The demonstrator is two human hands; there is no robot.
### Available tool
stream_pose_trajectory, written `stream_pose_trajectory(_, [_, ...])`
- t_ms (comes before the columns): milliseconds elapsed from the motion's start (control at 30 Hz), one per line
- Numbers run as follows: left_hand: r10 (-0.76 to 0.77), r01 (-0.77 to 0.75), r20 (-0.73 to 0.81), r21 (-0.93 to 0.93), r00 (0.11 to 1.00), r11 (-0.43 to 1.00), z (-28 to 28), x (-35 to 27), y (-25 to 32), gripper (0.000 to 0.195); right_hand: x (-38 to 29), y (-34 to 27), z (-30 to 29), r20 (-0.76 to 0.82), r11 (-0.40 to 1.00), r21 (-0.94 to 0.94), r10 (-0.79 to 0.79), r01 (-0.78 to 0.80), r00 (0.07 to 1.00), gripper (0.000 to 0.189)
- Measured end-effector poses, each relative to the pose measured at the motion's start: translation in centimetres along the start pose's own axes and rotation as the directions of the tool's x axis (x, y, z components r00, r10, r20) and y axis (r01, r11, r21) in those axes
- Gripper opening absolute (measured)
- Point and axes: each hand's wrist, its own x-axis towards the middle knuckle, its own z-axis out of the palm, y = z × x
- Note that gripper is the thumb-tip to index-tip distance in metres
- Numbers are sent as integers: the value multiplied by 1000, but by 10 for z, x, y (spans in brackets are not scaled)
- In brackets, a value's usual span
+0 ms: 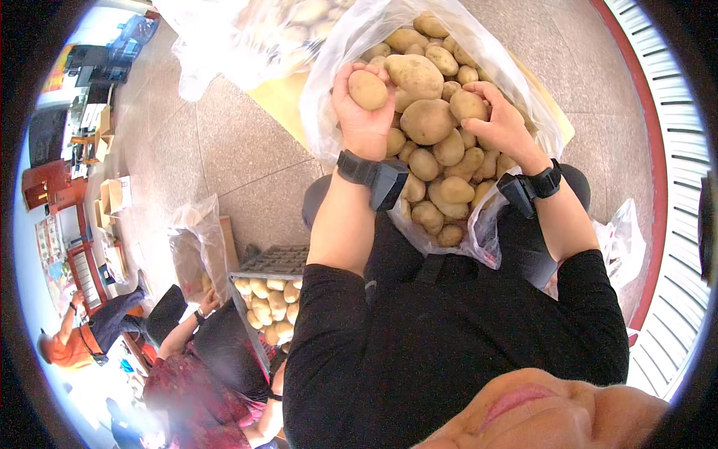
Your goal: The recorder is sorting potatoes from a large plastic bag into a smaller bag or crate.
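Between my knees lies a heap of potatoes [424,164] inside a clear plastic bag [321,106] with its mouth spread wide. A single potato [368,90] rests in the upturned palm of my left hand [359,126], with the fingers curled behind it. On the right of the heap, my right hand [502,126] has thumb and fingers around a smaller potato [468,105]. One large potato [414,76] tops the pile between the two hands. Both wrists wear black strapped devices.
Another plastic bag with potatoes [311,14] stands at the top, partly washed out by glare. Left of me, potatoes fill a crate [268,308] beside a seated co-worker [207,387]. A lined carton [193,252] stands farther left. A ribbed white shutter [673,168] runs along the right.
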Motion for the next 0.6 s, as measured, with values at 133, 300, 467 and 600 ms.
stream_pose_trajectory(133, [56,-57,33,22,998,998,2,0,0,16,-1,-3,-1,4,998,13,57,-57,998,55])
stream_pose_trajectory(300, [66,-66,-8,22,998,998,0,1,2,15,2,-2,3,34,964,262,25,-33,999,51])
stream_pose_trajectory(467, [93,-92,-26,33,995,995,-1,3,1,15,0,-3,5,67,925,378,15,-39,998,48])
stream_pose_trajectory(600, [131,-125,-68,84,989,989,-1,4,-2,14,0,-3,6,71,950,312,-5,-18,998,49])
